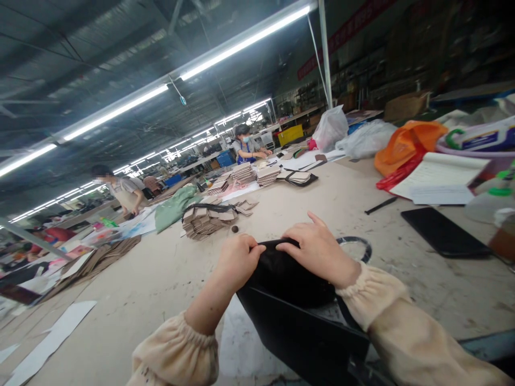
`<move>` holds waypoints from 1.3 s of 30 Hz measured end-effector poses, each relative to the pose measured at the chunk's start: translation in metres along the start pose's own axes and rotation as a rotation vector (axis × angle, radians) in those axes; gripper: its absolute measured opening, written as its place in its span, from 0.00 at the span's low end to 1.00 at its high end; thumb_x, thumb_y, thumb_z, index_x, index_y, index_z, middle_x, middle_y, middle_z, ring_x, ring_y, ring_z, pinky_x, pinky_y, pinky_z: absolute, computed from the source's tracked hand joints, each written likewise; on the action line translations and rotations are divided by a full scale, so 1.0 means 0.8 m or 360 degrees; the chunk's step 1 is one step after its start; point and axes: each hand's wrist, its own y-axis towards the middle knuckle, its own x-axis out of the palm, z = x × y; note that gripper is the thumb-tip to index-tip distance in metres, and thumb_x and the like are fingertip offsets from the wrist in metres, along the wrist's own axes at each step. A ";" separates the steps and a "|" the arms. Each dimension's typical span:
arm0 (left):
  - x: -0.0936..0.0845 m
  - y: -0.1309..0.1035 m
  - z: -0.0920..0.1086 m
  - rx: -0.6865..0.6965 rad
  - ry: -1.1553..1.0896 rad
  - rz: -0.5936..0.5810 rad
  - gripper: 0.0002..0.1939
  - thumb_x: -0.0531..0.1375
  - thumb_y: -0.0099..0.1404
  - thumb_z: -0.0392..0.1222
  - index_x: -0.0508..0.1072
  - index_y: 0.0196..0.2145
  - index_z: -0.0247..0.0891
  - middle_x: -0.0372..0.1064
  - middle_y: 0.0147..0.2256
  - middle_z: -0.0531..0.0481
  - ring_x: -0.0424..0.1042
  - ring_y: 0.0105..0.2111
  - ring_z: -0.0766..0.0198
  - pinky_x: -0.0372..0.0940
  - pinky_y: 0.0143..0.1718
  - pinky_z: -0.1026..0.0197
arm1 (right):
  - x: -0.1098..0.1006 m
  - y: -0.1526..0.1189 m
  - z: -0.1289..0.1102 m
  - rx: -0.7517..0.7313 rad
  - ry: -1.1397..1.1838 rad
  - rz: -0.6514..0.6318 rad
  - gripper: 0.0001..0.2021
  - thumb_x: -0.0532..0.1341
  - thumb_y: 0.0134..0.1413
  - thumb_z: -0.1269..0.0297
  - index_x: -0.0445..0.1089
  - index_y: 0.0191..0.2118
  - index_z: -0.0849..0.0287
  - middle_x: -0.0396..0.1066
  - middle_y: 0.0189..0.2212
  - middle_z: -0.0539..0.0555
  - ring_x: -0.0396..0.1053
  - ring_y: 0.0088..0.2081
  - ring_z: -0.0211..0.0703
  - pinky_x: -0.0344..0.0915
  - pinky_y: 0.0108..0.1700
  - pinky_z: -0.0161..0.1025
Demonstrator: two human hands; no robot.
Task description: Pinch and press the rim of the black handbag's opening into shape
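A black bag (306, 327) stands tilted on the worktable in front of me, its dark inside facing up. My left hand (239, 260) is closed on the left part of its far rim, thumb and fingers pinching the edge. Further right on the same rim, my right hand (319, 249) grips the edge between thumb and fingers, with one finger raised. Just behind my right wrist lies a dark ring-shaped strip (365, 247), partly hidden. A small dark round piece (235, 229) rests beyond my left hand.
Stacked brown pieces (209, 220) and a green cloth (177, 206) lie ahead left. To the right are a black phone (444, 231), an open notebook (440, 174), an orange bag (410, 145) and a bottle (493, 201). Two people (246, 145) work further back.
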 end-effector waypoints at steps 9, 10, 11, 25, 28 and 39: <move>0.002 -0.001 -0.004 0.0037 -0.0021 0.0012 0.13 0.59 0.60 0.42 0.70 0.20 0.35 0.68 0.23 0.52 0.63 0.26 0.68 0.52 0.29 0.65 | -0.003 0.000 -0.009 0.0002 -0.0056 -0.0013 0.12 0.60 0.56 0.58 0.71 0.25 0.57 0.71 0.26 0.48 0.68 0.35 0.39 0.45 0.59 0.47; 0.002 -0.002 -0.004 0.0042 -0.0028 0.0017 0.13 0.59 0.60 0.42 0.70 0.20 0.35 0.68 0.23 0.52 0.64 0.26 0.68 0.52 0.29 0.65 | -0.003 0.000 -0.010 0.0005 -0.0066 -0.0010 0.12 0.60 0.56 0.58 0.70 0.25 0.57 0.71 0.26 0.48 0.68 0.35 0.39 0.46 0.58 0.47; 0.001 -0.002 -0.004 0.0046 -0.0034 0.0024 0.12 0.59 0.60 0.41 0.70 0.20 0.35 0.68 0.23 0.52 0.64 0.26 0.68 0.52 0.29 0.65 | -0.004 -0.001 -0.011 0.0008 -0.0077 -0.0008 0.12 0.60 0.56 0.58 0.70 0.24 0.57 0.71 0.26 0.48 0.68 0.35 0.39 0.46 0.58 0.47; -0.003 -0.018 -0.016 0.0090 -0.0137 0.0074 0.12 0.59 0.60 0.42 0.72 0.21 0.36 0.70 0.24 0.52 0.66 0.27 0.67 0.56 0.29 0.64 | -0.001 -0.007 -0.041 -0.0121 -0.0087 -0.0023 0.09 0.56 0.59 0.60 0.71 0.32 0.56 0.73 0.28 0.50 0.69 0.36 0.42 0.44 0.58 0.49; -0.006 -0.027 -0.017 0.0093 -0.0218 0.0078 0.12 0.59 0.60 0.45 0.74 0.23 0.37 0.73 0.26 0.51 0.69 0.29 0.65 0.59 0.32 0.64 | 0.004 -0.006 -0.040 -0.0103 -0.0092 0.0001 0.11 0.56 0.59 0.61 0.70 0.28 0.56 0.72 0.27 0.50 0.68 0.34 0.42 0.46 0.57 0.48; -0.006 -0.036 -0.025 0.0140 -0.0235 0.0121 0.08 0.66 0.51 0.45 0.74 0.25 0.40 0.74 0.42 0.50 0.72 0.40 0.60 0.64 0.43 0.59 | 0.005 -0.006 -0.035 -0.0079 -0.0056 0.0046 0.10 0.57 0.59 0.61 0.70 0.28 0.57 0.72 0.28 0.50 0.68 0.34 0.42 0.45 0.58 0.48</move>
